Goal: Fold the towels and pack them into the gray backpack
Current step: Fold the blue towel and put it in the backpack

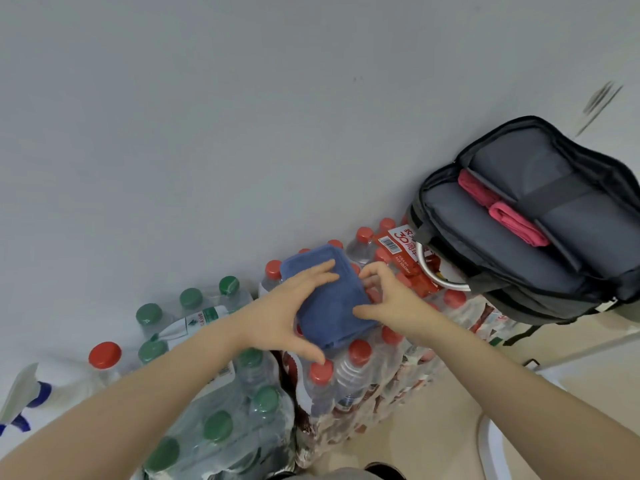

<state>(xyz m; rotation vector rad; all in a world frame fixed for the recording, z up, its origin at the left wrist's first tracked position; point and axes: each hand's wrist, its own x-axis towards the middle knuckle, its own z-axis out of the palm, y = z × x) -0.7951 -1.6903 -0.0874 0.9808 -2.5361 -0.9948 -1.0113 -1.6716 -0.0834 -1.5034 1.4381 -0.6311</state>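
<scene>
Two hands on one folded blue towel (329,299), flat atop the red-capped bottles. Far left: one spray bottle (24,400) with blue trigger, cut off by the frame edge. Next along, shrink-wrapped pack of green-capped water bottles (221,403), roughly a dozen caps showing. Centre: pack of red-capped bottles (360,372), exact count hard to tell under the towel. Left hand (287,317) spread over the towel's near-left side, fingers straight on top, thumb down by a red cap. Right hand (391,299) curled around the towel's right edge, thumb on top, fingers tucked under. Further right, one gray backpack (519,237) lying unzipped on the bottles, main compartment gaping. Inside: two folded pink towels (502,211), wedged side by side in the slot between padded panels.
</scene>
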